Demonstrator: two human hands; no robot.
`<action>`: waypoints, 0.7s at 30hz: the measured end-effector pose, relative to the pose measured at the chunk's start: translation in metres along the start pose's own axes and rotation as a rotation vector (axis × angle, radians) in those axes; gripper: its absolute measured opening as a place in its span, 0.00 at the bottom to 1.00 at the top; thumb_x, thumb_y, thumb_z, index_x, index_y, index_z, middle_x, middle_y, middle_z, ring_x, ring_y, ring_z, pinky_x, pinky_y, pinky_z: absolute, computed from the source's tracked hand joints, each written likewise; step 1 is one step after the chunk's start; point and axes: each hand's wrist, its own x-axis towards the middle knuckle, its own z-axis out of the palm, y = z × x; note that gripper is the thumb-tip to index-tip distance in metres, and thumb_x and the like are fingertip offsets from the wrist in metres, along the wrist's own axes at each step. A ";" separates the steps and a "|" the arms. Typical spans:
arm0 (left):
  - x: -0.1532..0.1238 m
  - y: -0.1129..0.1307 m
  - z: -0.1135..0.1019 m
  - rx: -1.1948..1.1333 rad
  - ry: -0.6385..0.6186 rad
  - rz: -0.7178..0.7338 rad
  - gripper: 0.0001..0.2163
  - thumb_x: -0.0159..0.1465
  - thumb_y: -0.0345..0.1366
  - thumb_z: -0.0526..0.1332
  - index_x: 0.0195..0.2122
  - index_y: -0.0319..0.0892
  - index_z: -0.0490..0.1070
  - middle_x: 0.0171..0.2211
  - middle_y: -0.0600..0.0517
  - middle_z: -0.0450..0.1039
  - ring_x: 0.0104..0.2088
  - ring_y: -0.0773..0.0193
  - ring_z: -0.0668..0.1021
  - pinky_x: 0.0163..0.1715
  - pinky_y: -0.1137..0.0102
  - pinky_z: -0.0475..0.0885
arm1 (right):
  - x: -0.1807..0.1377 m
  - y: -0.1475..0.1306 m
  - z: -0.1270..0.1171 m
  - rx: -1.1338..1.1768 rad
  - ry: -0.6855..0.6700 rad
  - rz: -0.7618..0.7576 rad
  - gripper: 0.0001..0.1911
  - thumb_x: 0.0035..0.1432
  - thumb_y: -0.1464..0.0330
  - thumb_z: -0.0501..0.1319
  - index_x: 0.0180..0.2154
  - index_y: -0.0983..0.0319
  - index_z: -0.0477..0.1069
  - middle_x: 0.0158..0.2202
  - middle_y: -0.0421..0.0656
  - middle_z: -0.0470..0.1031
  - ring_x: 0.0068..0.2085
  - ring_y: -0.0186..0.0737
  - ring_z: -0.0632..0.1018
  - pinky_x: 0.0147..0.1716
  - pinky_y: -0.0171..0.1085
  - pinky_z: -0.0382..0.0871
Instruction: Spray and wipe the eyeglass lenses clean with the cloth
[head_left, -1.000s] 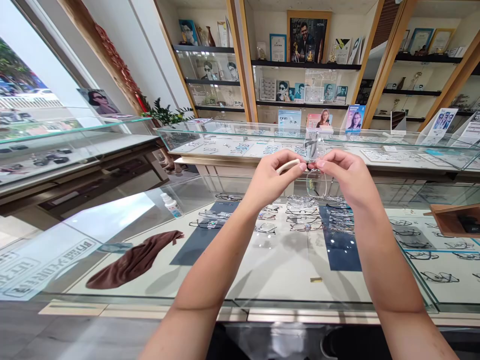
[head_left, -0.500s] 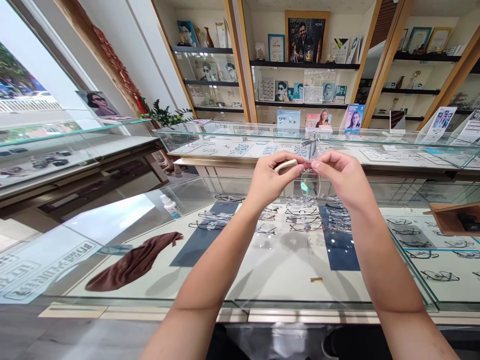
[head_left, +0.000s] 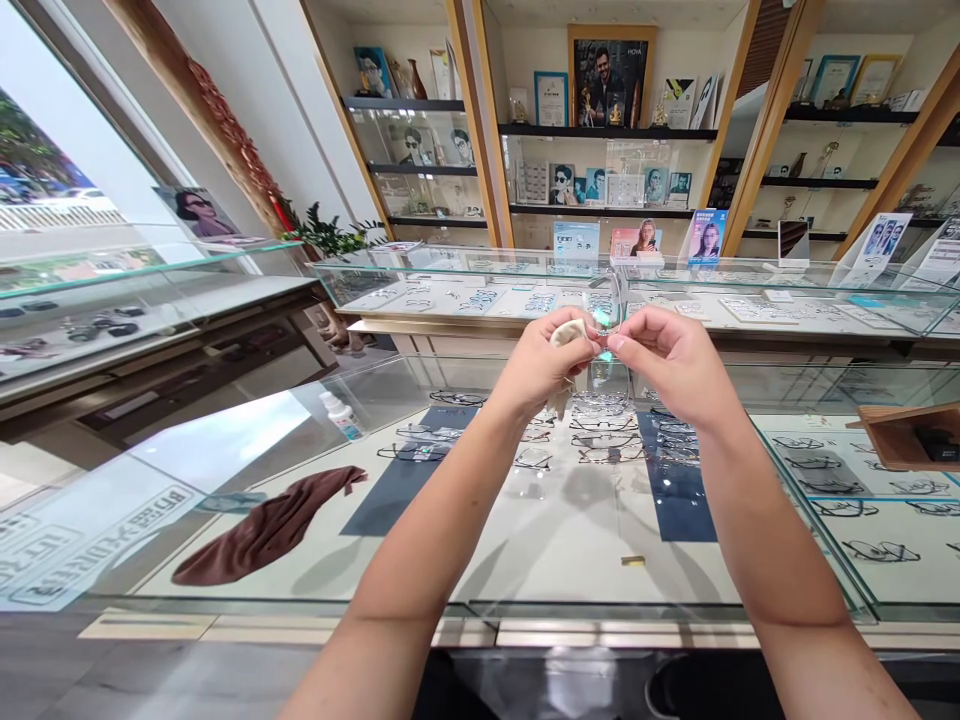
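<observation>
Optical shop interior: shelving (head_left: 420, 104) with framed pictures and small ornaments across the back; below it a rear showcase (head_left: 442, 327) of eyewear; a leafy plant (head_left: 330, 232) off its left end.

Carrier: front showcase (head_left: 675, 610), glass-topped, with rows of frames (head_left: 609, 440) visible beneath the glass, some over a dark blue panel (head_left: 679, 500).

Item, clear spectacles (head_left: 603, 318): one pair, thin-rimmed or rimless (too fine to tell). Held in the air, in line of sight with the showcase's far edge, right of that edge's middle. Long axis roughly upright, one lens above the fingertips, the other below. Located directly between the two hands, which face each other across it; neither is clearly nearer. Greenish reflections on the lenses.

Item, cream cloth (head_left: 568, 332): folded over in the left hand, one corner hanging below the palm.

Left hand (head_left: 551, 362): fingers curled, thumb closed over the cloth, fingertips against the middle of the spectacles; how firm the grip is cannot be told.

Right hand (head_left: 667, 360): thumb and forefinger pinched together at the middle of the spectacles, other fingers bent behind; nothing else seen in it.

Item, brown cloth (head_left: 274, 527): crumpled, lying slantwise near the front left corner of the showcase.

Item, white spray bottle (head_left: 340, 413): toward the left edge, beyond the brown cloth and apart from it.

Item, brass-coloured tag (head_left: 632, 561): near the front edge; whether on or under the glass cannot be told.

Item, wooden box (head_left: 889, 428): toward the far right.
</observation>
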 end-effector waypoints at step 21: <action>-0.004 0.005 -0.003 0.171 0.027 0.111 0.08 0.51 0.37 0.72 0.28 0.43 0.74 0.25 0.57 0.71 0.24 0.72 0.67 0.24 0.73 0.64 | -0.006 -0.004 -0.002 -0.245 0.041 -0.011 0.10 0.63 0.62 0.65 0.31 0.59 0.72 0.32 0.41 0.79 0.35 0.38 0.76 0.38 0.42 0.69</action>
